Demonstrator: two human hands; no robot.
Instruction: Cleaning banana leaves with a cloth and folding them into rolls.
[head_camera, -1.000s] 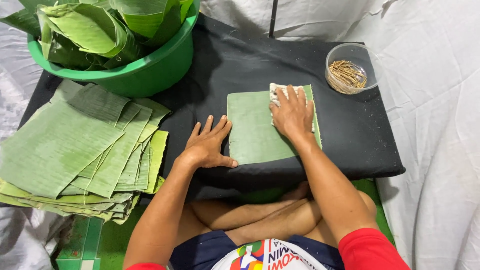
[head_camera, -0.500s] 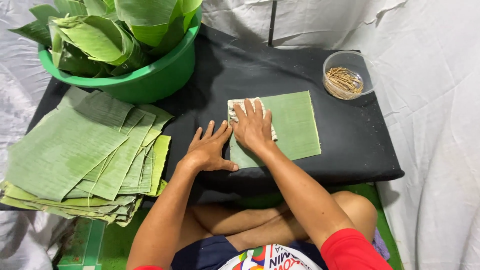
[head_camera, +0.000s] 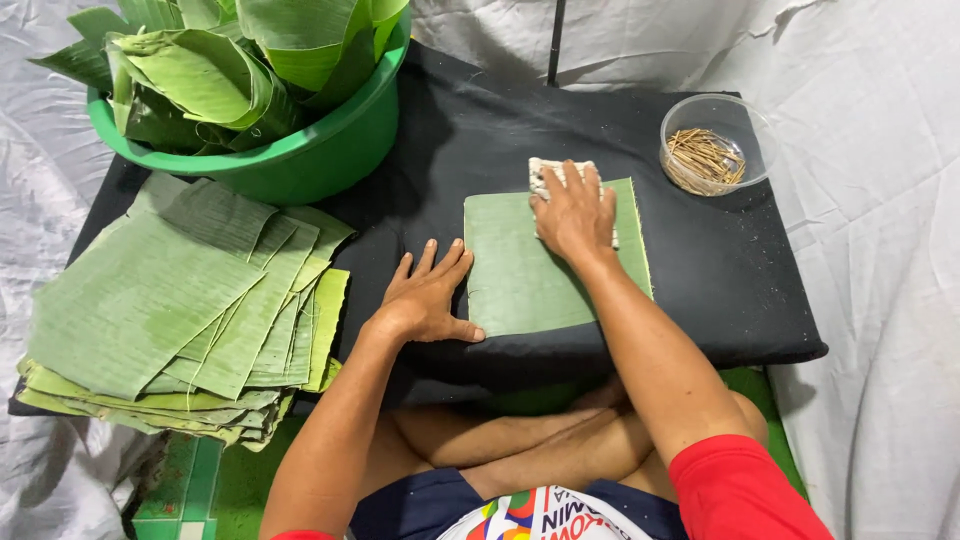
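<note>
From my head cam: glass bowl of sticks (head_camera: 712, 146) sits right of my right hand (head_camera: 575, 213), green tub (head_camera: 300, 160) and leaf stack (head_camera: 180, 300) left. Right hand presses a pale cloth (head_camera: 545, 172) flat onto the square green leaf (head_camera: 530, 270); left hand (head_camera: 425, 295) lies open, holding its edge down.

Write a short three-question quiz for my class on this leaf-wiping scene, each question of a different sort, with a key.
1. True or false: the right hand presses a pale cloth onto the square leaf piece.
2. Where does the left hand rest? A) in the green basin B) flat by the leaf's left edge C) on the leaf stack
3. Fill in: the clear bowl holds thin ____.

Key: 1 true; 2 B; 3 sticks
</note>
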